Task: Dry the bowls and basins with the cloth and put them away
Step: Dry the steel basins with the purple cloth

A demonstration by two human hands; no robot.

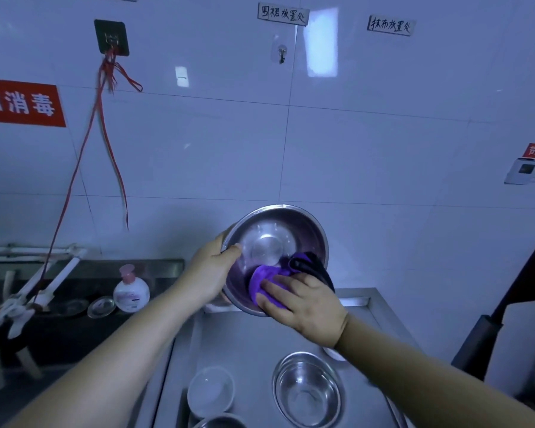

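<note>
Head view, L hand (209, 273) fingers gripping basin (275, 257) rim, R hand (306, 304) fingers pressing cloth (264, 281) inside

Single head view, facing the wall
Worn on the head, wide-angle, it looks forward and slightly down at a tiled wall (352, 149), seemingly within arm's reach.

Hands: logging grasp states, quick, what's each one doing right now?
Left hand: grips the basin by its rim.
Right hand: fingers straight, pressing the cloth into the basin.
</note>
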